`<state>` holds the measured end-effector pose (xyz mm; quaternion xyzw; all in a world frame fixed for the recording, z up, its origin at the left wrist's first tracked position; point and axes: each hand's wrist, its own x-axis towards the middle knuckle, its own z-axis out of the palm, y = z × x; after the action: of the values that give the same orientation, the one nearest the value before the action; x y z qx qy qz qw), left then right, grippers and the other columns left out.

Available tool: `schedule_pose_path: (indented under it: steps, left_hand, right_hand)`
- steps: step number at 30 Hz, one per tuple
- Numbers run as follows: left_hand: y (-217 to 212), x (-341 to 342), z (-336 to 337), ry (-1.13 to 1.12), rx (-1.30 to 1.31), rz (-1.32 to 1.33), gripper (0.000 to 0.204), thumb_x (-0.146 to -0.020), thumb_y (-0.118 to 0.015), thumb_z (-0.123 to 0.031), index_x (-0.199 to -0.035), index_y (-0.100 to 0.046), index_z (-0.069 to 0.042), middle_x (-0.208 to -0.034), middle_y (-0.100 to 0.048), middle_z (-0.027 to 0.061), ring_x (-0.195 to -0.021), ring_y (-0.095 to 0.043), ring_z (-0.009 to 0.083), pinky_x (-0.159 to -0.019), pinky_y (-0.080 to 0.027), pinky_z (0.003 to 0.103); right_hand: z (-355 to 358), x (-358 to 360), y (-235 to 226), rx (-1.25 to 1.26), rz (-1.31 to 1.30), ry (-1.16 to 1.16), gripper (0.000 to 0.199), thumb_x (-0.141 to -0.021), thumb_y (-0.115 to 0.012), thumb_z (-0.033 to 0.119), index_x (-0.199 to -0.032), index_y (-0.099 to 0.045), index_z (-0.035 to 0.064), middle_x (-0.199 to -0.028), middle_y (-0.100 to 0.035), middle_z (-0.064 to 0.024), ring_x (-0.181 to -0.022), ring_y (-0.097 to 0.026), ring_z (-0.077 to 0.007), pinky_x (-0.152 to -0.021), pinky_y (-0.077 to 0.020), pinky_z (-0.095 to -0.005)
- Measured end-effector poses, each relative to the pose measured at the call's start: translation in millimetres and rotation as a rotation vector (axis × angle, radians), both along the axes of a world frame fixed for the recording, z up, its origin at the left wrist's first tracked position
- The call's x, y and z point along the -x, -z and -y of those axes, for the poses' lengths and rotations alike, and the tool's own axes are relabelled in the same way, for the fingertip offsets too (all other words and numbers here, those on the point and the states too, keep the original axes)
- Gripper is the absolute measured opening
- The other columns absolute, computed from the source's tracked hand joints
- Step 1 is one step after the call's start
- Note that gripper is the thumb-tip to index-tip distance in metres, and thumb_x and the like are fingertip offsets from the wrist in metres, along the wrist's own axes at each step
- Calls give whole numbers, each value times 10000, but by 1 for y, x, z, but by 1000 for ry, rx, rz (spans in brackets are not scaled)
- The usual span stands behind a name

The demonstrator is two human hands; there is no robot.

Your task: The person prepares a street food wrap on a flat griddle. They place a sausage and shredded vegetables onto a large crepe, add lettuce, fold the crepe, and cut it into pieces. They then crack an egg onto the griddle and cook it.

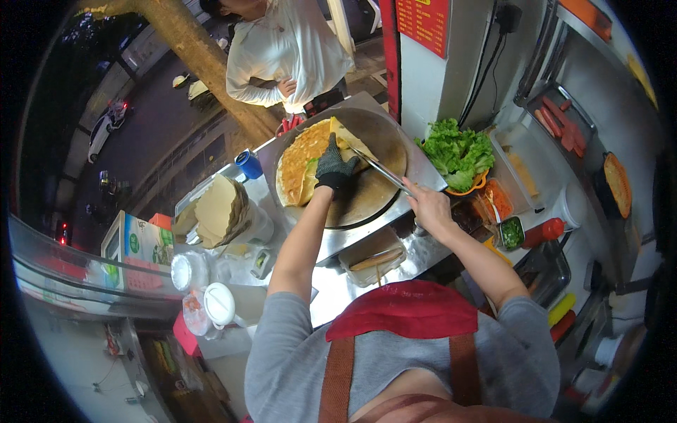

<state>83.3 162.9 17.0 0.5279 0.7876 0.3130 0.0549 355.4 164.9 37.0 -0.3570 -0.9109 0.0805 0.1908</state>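
Note:
A round golden crepe (pixel 305 156) lies on the left part of a dark round griddle (pixel 381 187), and its right side is folded over. My left hand (pixel 336 168), in a dark grey knit glove, rests on the crepe with the index finger and thumb stretched apart. A bit of green leaf shows beside the glove. My right hand (pixel 430 206), bare, is closed around the handle of a long metal spatula (pixel 384 171). Its blade end reaches the folded edge of the crepe, close to my left hand.
Right of the griddle are lettuce (pixel 458 155) in an orange basket, shredded carrot (pixel 498 199), chopped greens (pixel 511 231) and a red squeeze bottle (pixel 544 233). Paper bags (pixel 220 210), a blue can (pixel 247 164) and a white-lidded jug (pixel 220 304) stand left. A person (pixel 285 60) stands beyond the counter.

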Motion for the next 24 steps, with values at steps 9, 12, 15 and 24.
schedule_pose_path:
  steps: [9,12,15,24]
  left_hand:
    - [-8,17,21,371,38,22,692,-726,-629,-160,-1340,-310,-138,-1183,-521,167,-1099,-480,333,-950,-359,378]
    - [-11,21,27,400,84,-67,637,-749,-616,-211,-1324,-348,-153,-1192,-515,160,-1095,-478,337,-948,-360,376]
    - [-10,35,33,491,195,-229,667,-734,-625,-285,-1331,-341,-192,-1297,-421,123,-1166,-415,319,-970,-342,364]
    - [-15,28,37,460,260,-254,672,-714,-616,-140,-1324,-345,-226,-1364,-335,105,-1217,-364,313,-1001,-323,380]
  right_hand:
    - [-6,-15,-16,-205,141,-118,518,-783,-571,148,-1281,-430,157,-786,-582,-100,-588,-584,-244,-519,-487,-330]
    - [-1,-30,-20,148,-84,-145,512,-793,-595,180,-1275,-435,120,-747,-570,-67,-535,-568,-184,-482,-471,-294]
    - [18,-35,-25,911,-330,55,462,-821,-586,220,-1242,-444,94,-719,-546,-29,-511,-547,-130,-446,-442,-253]
    - [19,-21,-3,1819,-601,199,223,-859,-553,300,-975,-509,115,-719,-527,-6,-541,-501,-82,-417,-387,-184]
